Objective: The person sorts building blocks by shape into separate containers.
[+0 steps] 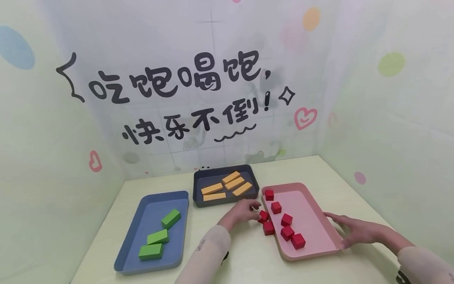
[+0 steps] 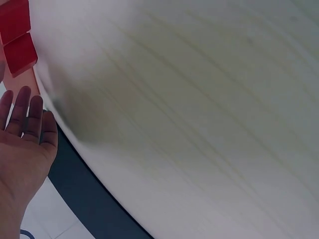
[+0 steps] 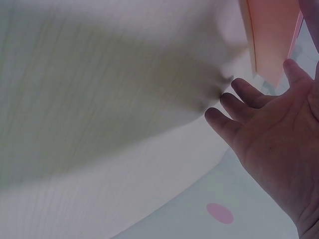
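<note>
A pink tray [image 1: 313, 221] on the right holds several red cubes [image 1: 298, 241] along its left side. Outside its left wall, two more red cubes [image 1: 268, 227] sit on the table. My left hand [image 1: 242, 212] is beside these two, its thumb close to the farther one; whether it touches is unclear. In the left wrist view its fingers [image 2: 34, 117] are loosely bent, with the pair of cubes [image 2: 20, 54] beyond the fingertips. My right hand [image 1: 360, 230] rests with spread fingers against the tray's right wall. The right wrist view shows that hand [image 3: 279, 134] holding nothing, near the pink wall [image 3: 274, 40].
A blue tray [image 1: 159, 205] with 3 green blocks [image 1: 158, 237] stands on the left. At the back, a dark tray [image 1: 227, 167] carries several orange-yellow bars [image 1: 234, 183]. Printed cloth walls [image 1: 213, 39] enclose the table [image 1: 244, 264] at the back and sides.
</note>
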Motion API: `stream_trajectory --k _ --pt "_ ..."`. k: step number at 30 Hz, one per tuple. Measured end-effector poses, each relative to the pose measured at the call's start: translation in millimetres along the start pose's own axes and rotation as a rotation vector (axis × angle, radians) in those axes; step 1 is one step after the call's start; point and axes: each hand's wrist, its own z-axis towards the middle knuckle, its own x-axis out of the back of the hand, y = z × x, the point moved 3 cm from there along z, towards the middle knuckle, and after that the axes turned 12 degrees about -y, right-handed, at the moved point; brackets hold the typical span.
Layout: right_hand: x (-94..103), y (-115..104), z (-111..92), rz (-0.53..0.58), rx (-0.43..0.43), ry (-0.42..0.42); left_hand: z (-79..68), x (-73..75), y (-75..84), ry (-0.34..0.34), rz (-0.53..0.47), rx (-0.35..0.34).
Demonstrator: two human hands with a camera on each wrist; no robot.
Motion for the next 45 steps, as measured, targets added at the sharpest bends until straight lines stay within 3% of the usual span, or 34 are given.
stream_trajectory --k 16,24,37,45 --pt "-0.9 -3 -3 0.021 -0.003 -0.003 12.7 -12.2 4.2 -0.051 0.020 0.008" --pt "-0.3 -3 -6 0.034 0.011 0.009 12.8 -13.9 4.5 -0.042 0.047 0.015" --pt "2.5 3 4 0.002 -0.010 0.008 4.0 2.1 -5.8 0.011 0.010 0.071" --pt "2.4 1 3 0.022 -0.011 0.005 5.4 11.1 -2.3 0.099 0.031 0.063"
